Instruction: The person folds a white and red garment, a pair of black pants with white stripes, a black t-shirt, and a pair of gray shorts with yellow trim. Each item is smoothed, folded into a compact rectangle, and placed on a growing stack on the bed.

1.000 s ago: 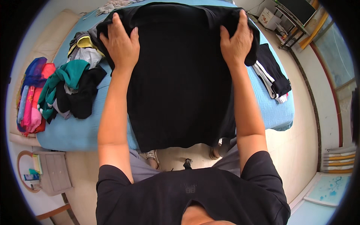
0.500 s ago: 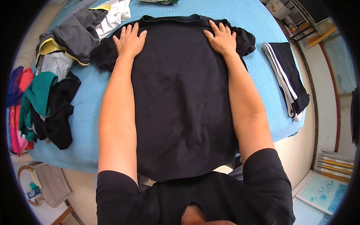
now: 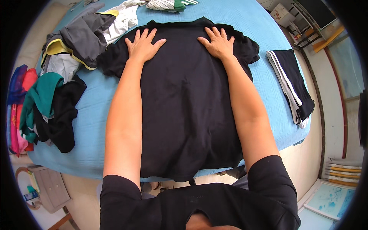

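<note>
A black T-shirt (image 3: 184, 96) lies spread on the blue bed cover (image 3: 94, 119), its collar at the far side and its hem toward me. My left hand (image 3: 144, 46) rests flat on the shirt near the left shoulder, fingers spread. On the opposite shoulder my right hand (image 3: 218, 44) also lies with its fingers apart. Neither hand grips the cloth. Both short sleeves stretch outward past my hands, and soft creases run down the middle of the shirt.
Loose clothes lie at the left: a grey garment with yellow trim (image 3: 82, 38), a green and black garment (image 3: 57, 111) and bright pink cloth (image 3: 19, 126). Folded black-and-white clothing (image 3: 293, 84) sits on the right. A striped white-and-green garment (image 3: 170, 4) is at the far edge.
Both hands have slid inward across the shoulders, toward the shirt's middle. The collar has changed shape, and the hem now sits a little farther from me.
</note>
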Action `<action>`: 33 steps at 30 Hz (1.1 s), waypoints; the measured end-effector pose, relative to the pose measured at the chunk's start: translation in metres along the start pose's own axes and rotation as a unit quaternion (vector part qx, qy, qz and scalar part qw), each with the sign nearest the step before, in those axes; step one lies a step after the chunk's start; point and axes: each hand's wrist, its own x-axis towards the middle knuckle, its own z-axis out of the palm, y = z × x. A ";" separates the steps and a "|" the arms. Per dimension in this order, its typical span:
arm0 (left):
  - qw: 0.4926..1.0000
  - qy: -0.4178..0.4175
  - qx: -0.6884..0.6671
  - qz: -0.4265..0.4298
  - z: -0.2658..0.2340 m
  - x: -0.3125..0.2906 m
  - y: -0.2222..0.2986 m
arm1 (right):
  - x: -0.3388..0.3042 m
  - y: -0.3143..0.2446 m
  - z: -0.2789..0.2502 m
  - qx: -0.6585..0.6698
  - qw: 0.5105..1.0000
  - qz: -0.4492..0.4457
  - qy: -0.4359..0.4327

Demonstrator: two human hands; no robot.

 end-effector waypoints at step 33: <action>0.994 -0.109 -0.011 0.026 -0.087 -0.248 -0.026 | -0.245 0.022 -0.097 0.038 0.994 -0.057 -0.087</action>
